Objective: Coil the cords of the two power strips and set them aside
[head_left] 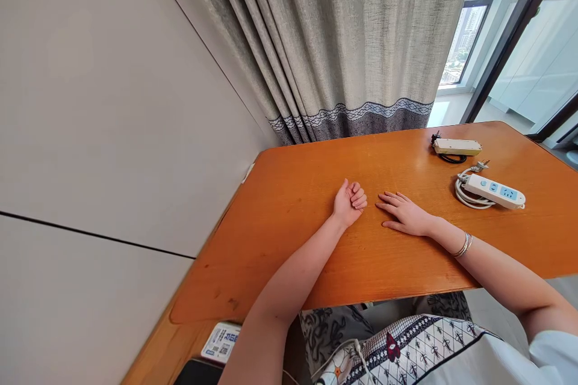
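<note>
My left hand [350, 203] rests on the orange-brown wooden table [289, 222], turned on its side with the fingers curled in toward the palm. Nothing shows inside it. To its right, my right hand [405, 215] lies palm down on the wood, fingers spread and holding nothing. A small gap separates the two hands. Nearest to the right hand is a white power strip [495, 190] with blue socket faces, its white cable [467, 192] coiled at its left end. Behind it sits a second, cream-coloured power strip [457, 146] with a black cord [453, 159].
Grey curtains [352, 42] hang behind the table's far edge. A pale panelled wall [112, 102] runs along the left. At the lower left, a white card with printed codes [220, 341] lies beside a dark object [197, 372]. A window [467, 36] stands at the far right.
</note>
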Available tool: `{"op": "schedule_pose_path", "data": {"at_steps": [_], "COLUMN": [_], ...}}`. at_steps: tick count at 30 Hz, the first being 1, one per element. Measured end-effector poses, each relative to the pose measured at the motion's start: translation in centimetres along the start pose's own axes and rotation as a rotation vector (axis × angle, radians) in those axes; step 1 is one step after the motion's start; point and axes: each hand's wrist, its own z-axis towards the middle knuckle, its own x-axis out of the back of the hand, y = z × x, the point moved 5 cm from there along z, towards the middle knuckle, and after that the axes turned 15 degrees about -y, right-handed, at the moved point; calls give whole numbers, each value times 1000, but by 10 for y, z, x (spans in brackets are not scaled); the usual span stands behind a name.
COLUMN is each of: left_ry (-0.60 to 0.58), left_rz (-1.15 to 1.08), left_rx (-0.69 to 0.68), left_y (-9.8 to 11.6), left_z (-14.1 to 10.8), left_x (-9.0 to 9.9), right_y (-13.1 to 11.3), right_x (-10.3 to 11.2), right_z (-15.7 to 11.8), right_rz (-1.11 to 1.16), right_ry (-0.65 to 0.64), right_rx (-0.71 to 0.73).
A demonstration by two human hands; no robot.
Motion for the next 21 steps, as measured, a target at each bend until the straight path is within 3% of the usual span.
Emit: {"op": "schedule_pose_path", "data": {"at_steps": [4, 17, 21], "left_ry": [-38, -29, -19], "left_rz": [-179, -147, -133], "left_rx": [77, 88, 93], "left_y": [-4, -10, -11], "left_z": [-3, -1, -1], "left_x": [-9, -6, -4], "right_y": [-1, -6, 5], "right_x": [1, 3, 21], "right_z": [0, -3, -9], "right_rz": [3, -38, -95], "right_ry": [-4, -39, -23], "right_rx": [-2, -10, -29]}}
